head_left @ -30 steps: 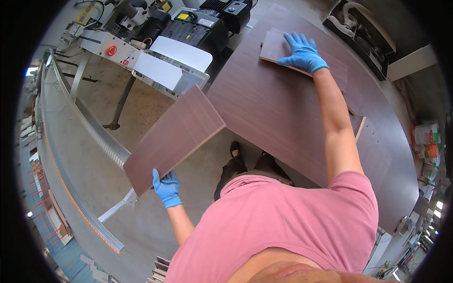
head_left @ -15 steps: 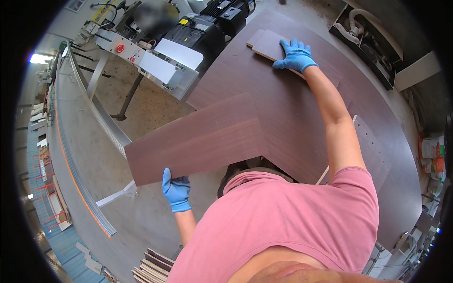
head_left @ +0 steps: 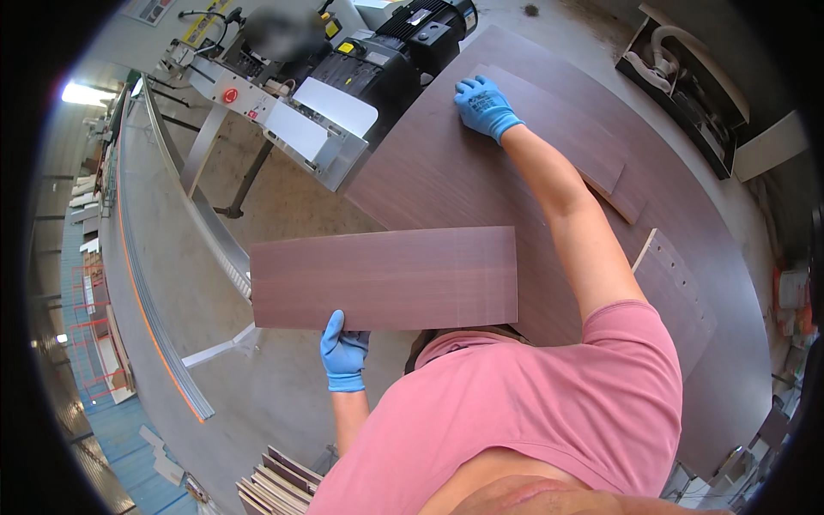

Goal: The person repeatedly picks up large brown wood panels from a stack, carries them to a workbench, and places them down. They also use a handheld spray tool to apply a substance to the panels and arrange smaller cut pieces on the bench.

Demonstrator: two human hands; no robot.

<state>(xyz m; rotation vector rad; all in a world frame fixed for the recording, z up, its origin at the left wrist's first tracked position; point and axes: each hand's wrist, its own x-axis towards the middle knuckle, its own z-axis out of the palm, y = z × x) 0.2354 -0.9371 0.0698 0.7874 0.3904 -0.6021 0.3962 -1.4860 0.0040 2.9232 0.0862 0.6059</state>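
Note:
My left hand [head_left: 345,350], in a blue glove, grips a long brown wood-grain panel [head_left: 386,279] by its near edge. The thumb lies on the top face and the fingers go underneath. This panel is held nearly level across my front, its right end over the large brown board [head_left: 532,283]. My right hand [head_left: 485,107], also gloved, rests at the left side of some flat brown panels [head_left: 558,120] lying on that board. Its fingers are slightly bent and a little apart. Those panels overlap, with stepped ends at the right near my forearm.
A machine with a black motor [head_left: 369,81] and a red button [head_left: 230,96] stands at the far left. Another panel with holes [head_left: 674,283] lies at the right. Stacked boards [head_left: 279,481] stand low on the left; an open black case [head_left: 682,103] is at the far right.
My right hand has moved left, from on top of the panels to their left side, and its fingers are less spread. The panel in my left hand has swung to nearly level.

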